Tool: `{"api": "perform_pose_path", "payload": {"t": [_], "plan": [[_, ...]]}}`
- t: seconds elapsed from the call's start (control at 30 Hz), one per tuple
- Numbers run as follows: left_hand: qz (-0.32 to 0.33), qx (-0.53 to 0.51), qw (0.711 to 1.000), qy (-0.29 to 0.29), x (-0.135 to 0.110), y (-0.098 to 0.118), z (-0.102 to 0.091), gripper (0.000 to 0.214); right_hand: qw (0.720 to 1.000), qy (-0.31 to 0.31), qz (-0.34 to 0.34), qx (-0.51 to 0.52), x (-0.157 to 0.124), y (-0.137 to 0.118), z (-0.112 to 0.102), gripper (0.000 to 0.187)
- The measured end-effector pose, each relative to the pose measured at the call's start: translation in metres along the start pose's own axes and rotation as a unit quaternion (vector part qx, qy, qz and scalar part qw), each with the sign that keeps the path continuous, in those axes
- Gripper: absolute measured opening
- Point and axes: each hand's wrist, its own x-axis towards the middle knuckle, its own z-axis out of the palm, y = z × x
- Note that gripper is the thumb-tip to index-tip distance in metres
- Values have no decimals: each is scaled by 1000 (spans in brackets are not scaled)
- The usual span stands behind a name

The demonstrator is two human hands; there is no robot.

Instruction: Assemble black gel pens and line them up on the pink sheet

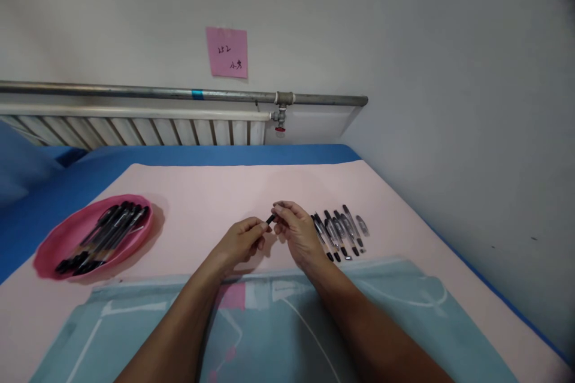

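Close together over the pink table surface, my left hand point(241, 238) and my right hand point(297, 232) are both closed in a pinch. Between their fingertips shows a small black pen part point(270, 219), tilted up to the right. My left fingers grip its lower end and my right fingers its upper end; the rest is hidden by the fingers. Just right of my right hand lie several clear pen barrels point(344, 228) with black ends, loosely side by side. Over on the left, a pink dish point(142, 238) holds several black pens point(117, 230).
A teal patterned cloth point(148, 329) covers the near side under my forearms. Behind the table's blue far edge point(233, 156) stand a white radiator point(220, 131) and a metal pipe point(157, 93) with a valve point(281, 115). A grey wall point(485, 131) borders the right side.
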Motion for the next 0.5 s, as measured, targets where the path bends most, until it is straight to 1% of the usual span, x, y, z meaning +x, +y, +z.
{"api": "perform_pose_path", "payload": {"t": [0.27,0.5], "plan": [[-5,-5,1000,5,-1,1,0,27,998,12,-1,59,-1,-4,1,19],[0,-14,1000,15,-2,3,0,28,999,-7,14,50,-2,-2,2,20]]}}
